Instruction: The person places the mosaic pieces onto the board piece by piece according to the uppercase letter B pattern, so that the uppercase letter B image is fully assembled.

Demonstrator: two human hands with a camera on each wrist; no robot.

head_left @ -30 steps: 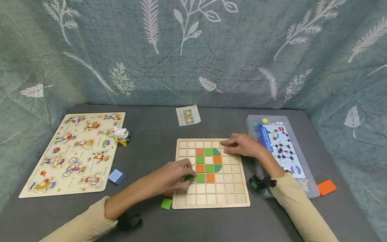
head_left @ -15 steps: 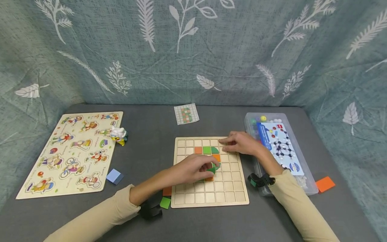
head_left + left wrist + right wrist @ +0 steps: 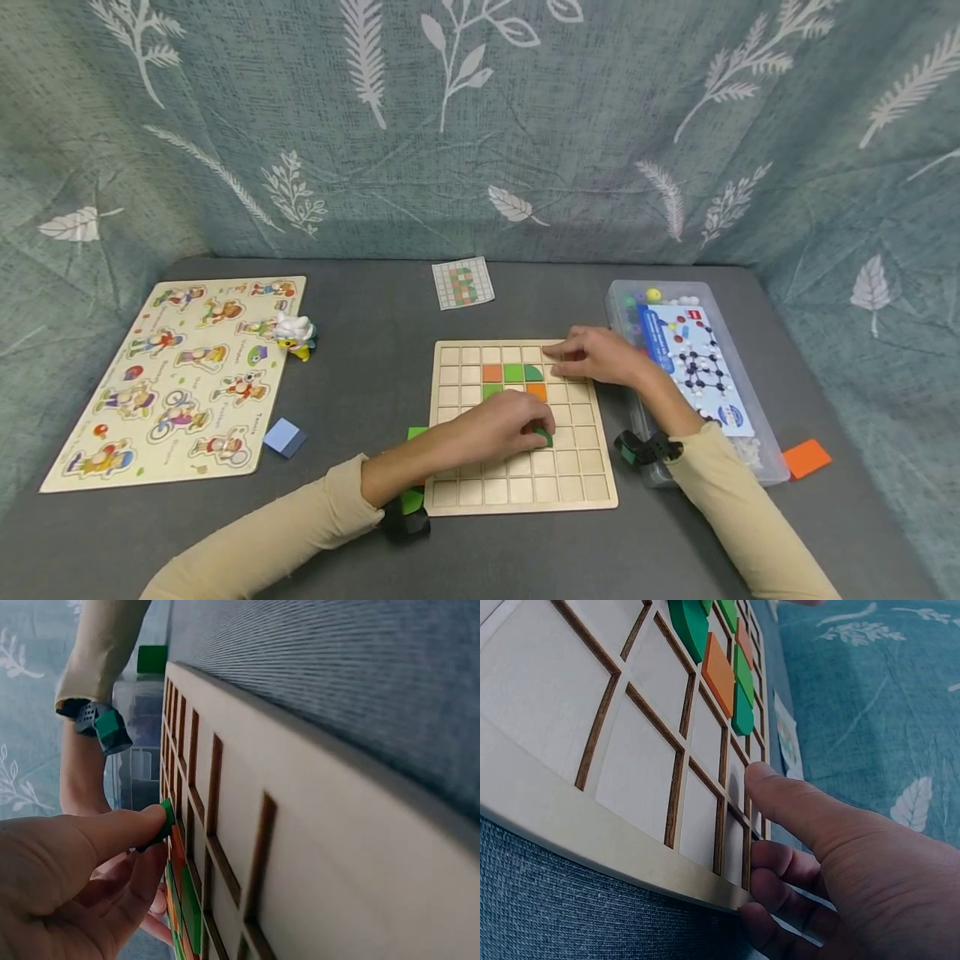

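Note:
My left hand [image 3: 498,427] pinches a green tile with a rounded edge [image 3: 545,437] between thumb and fingers, low over the wooden grid board [image 3: 525,493]. In the left wrist view the tile [image 3: 166,819] is at the board's surface; whether it is seated in a square cannot be told. My right hand [image 3: 600,357] holds the board's far right corner. In the right wrist view its thumb [image 3: 787,796] lies on top and its other fingers curl at the edge. Orange tiles [image 3: 536,391], green squares [image 3: 513,372] and a dark green rounded tile [image 3: 533,372] sit in the grid; my left hand hides others.
A small printed pattern card [image 3: 463,283] lies behind the board. On the right are a clear plastic box [image 3: 701,300] and an orange piece [image 3: 807,459]. Left are a picture puzzle board [image 3: 172,383], a toy figure [image 3: 295,333] and blue tiles [image 3: 285,437]. Loose green tiles [image 3: 412,501] lie near my left wrist.
My left hand has moved right across the board with the green tile, from its left part to below the orange tile column. The right hand stays at the corner.

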